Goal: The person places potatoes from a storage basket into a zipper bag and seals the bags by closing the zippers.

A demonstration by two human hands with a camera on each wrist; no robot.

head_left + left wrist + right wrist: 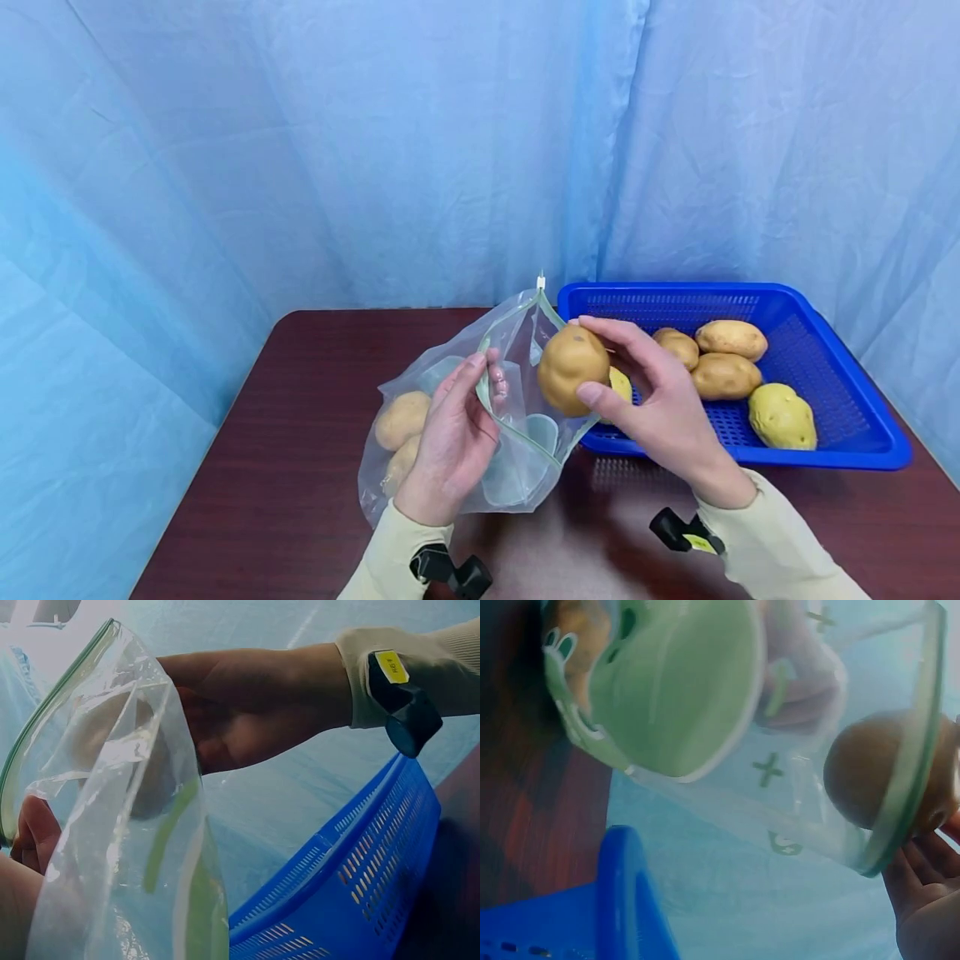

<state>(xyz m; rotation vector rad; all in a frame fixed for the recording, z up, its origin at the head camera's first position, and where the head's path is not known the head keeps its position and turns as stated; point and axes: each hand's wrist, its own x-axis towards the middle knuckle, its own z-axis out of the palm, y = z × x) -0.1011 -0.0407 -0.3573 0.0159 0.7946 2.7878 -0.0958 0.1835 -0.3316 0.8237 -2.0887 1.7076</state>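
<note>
My left hand [453, 442] holds the rim of a clear zip bag [521, 479] between thumb and fingers. The bag's mouth gapes toward the right, edged by a green strip with a white slider [541, 283] at its top corner. Two potatoes [402, 420] lie inside at the left. My right hand [663, 404] grips a round brown potato [573, 371] with thumb and fingers at the bag's mouth. Through the plastic, the left wrist view shows the same potato [112, 742] blurred. Green print [682, 690] marks the bag in the right wrist view.
A blue perforated basket [825, 457] stands at the right of the dark wooden table [247, 467]. It holds several brown potatoes [726, 377] and a yellowish lumpy one [782, 417]; another yellow one [620, 387] shows partly behind my right hand. Blue curtains [375, 150] hang behind.
</note>
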